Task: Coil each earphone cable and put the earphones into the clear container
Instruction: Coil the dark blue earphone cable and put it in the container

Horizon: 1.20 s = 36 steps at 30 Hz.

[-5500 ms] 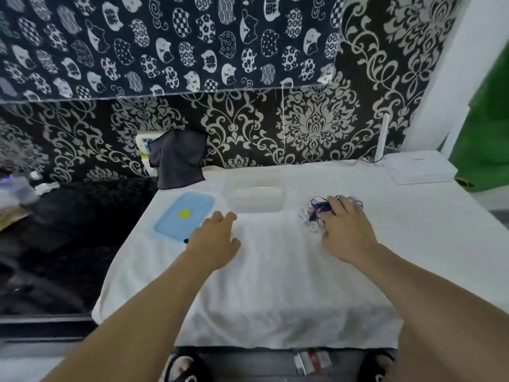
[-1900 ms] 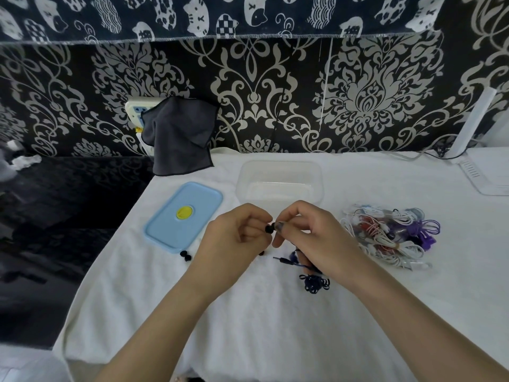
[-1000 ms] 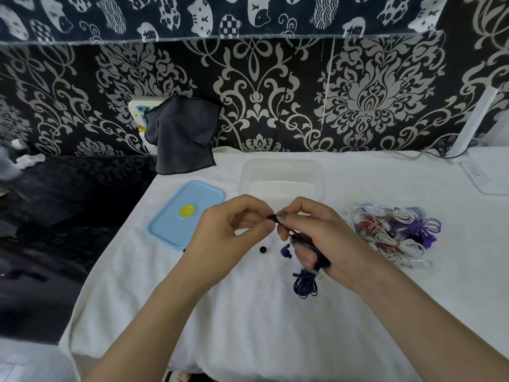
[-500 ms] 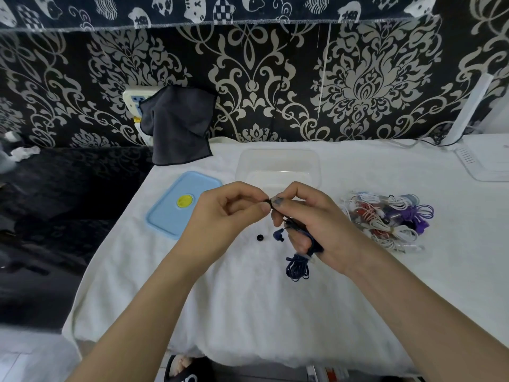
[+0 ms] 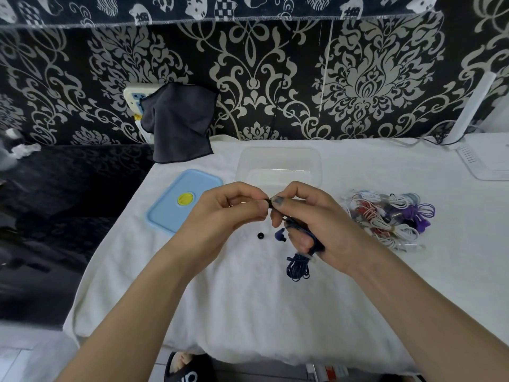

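Across the top of the frame we see a dark wall covering (image 5: 275,78) with pale damask scrolls, and above it a strip of dark fabric (image 5: 220,6) printed with white cats. At centre we look down on a table under a white cloth (image 5: 248,312). At upper left a dark cloth (image 5: 179,128) hangs over a white wall socket (image 5: 132,96). At far right 1 white device (image 5: 490,161) sits by a white upright post (image 5: 473,106). At left lies a dark patterned surface (image 5: 68,188); pale floor (image 5: 27,354) shows at lower left.
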Each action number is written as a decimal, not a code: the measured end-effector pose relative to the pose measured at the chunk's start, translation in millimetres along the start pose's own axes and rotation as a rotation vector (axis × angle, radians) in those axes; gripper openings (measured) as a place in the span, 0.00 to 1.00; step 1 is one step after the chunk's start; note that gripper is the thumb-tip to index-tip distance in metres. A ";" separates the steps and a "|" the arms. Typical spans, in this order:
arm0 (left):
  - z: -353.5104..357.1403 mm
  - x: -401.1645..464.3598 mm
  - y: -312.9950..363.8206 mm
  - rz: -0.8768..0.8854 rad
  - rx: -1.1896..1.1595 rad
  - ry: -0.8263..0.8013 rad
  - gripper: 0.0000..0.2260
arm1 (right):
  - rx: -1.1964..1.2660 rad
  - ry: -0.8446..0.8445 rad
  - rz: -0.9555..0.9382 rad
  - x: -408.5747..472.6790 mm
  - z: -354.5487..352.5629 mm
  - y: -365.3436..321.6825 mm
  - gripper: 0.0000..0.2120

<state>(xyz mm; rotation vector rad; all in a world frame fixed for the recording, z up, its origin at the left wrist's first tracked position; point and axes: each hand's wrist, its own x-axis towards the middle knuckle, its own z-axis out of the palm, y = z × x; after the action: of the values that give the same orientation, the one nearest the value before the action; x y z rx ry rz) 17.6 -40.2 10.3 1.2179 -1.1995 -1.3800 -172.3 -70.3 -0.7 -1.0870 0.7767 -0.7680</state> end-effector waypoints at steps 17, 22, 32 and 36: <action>4.4 0.8 -2.0 0.113 -0.037 0.011 0.03 | 0.128 0.039 0.018 -4.1 8.1 -1.8 0.06; 8.1 -2.6 -0.2 0.178 0.005 0.015 0.04 | 0.195 0.080 0.019 -5.4 13.6 -0.2 0.09; 15.9 -5.6 -5.4 0.335 0.125 0.093 0.05 | 0.370 0.116 0.058 -8.5 21.9 3.2 0.12; 16.7 -4.3 -10.5 0.365 0.162 0.141 0.03 | 0.401 0.129 0.064 -10.1 25.3 3.7 0.11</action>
<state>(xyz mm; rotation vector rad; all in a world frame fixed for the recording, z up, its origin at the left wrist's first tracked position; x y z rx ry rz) 1.1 -33.1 1.1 1.1180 -1.3739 -0.9293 -155.5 -49.1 4.3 -0.6553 0.7234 -0.9008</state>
